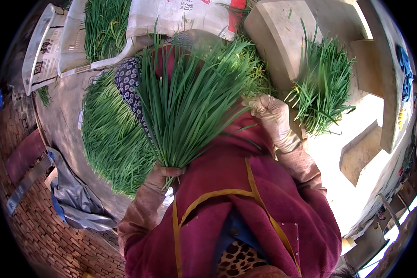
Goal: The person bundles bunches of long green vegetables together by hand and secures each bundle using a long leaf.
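My left hand (165, 173) is closed around the lower stems of a bunch of green Chinese chives (187, 111), whose leaves fan out upward over my lap. At the right edge of that bunch, my gloved right hand (269, 107) has its fingers curled by the leaf tips; a few leaves lie at the fingertips, and whether it grips them cannot be told. Left of the held bunch lies a large pile of chives (114, 139). Another heap of chives (326, 83) lies to the right. Loose trimmings (257, 69) are beyond my knees.
White plastic crates (71, 38) stand at the upper left, one with chives in it. A white woven sack (180, 17) lies at the top. A concrete block (281, 34) is at the upper right. A grey plastic sheet (76, 198) hangs at the lower left above brick paving (55, 239).
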Motion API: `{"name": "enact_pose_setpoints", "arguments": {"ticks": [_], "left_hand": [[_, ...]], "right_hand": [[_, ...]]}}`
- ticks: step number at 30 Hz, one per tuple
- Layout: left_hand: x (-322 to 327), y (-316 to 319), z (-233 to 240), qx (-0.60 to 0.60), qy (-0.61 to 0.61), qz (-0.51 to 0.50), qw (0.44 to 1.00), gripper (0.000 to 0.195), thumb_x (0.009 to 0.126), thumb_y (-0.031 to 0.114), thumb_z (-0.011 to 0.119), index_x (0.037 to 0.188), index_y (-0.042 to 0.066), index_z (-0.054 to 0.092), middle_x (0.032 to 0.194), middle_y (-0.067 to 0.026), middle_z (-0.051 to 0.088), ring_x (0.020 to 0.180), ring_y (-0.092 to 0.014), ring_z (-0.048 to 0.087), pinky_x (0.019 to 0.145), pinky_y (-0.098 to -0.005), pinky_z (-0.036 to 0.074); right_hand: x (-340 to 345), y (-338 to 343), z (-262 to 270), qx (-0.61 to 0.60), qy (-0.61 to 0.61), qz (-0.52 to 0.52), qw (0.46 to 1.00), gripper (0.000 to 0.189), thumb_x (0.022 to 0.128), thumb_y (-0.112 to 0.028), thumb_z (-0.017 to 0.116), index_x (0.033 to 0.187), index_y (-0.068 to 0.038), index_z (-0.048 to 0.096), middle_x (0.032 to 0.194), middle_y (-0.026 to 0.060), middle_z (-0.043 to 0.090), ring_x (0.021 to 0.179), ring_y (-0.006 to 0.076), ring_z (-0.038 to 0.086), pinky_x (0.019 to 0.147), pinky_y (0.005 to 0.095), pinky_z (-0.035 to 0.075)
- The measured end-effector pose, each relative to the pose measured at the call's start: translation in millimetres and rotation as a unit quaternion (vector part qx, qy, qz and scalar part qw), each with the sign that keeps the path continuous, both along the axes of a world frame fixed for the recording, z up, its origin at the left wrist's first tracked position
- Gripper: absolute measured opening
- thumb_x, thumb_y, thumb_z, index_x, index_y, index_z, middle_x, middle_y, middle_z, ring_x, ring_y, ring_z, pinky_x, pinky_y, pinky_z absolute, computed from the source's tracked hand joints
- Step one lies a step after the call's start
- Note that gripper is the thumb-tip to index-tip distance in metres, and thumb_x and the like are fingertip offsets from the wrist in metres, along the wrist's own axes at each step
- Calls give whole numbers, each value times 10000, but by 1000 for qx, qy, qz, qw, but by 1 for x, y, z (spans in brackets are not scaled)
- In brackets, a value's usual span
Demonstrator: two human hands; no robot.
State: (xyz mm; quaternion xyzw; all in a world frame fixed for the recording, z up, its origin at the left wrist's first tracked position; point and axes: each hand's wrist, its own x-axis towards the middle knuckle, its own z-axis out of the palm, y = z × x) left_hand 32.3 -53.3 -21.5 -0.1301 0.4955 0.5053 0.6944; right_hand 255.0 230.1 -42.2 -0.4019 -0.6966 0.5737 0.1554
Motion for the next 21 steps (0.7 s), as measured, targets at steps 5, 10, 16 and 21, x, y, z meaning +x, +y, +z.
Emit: {"name": "enact_pose_setpoints", "arguments": {"ticks": [5,10,16,21], "left_hand": [[9,11,8,-22,28,32,999,618,560,-96,746,1152,14,603,967,-81,663,820,-205,631,762,-327,515],[4,10,6,8,20,23,1000,715,588,-162,701,1257,39,552,1138,-89,637,1021,-234,605,901,-327,489],[2,7,2,29,19,3,999,767,606,-173,704,1307,85,532,1228,-92,610,1113,-234,578,950,-337,473],[-3,12,4,37,-13,-15,999,728,627,-145,708,1299,82,545,1219,-75,613,1105,-212,570,933,-319,466]], "right_hand": [[30,39,-5,-43,-138,-18,989,56,811,-106,728,825,-54,713,672,41,641,561,124,543,520,259,443],[-8,50,65,-43,-73,3,996,115,776,-87,770,868,-40,719,743,31,675,606,83,548,557,254,467],[-120,16,83,52,24,175,983,510,770,-45,753,1255,-148,637,671,-23,565,590,44,466,572,209,431],[-168,23,49,120,-24,255,959,467,782,-331,740,1203,-156,636,699,108,611,628,265,603,612,353,493]]}}
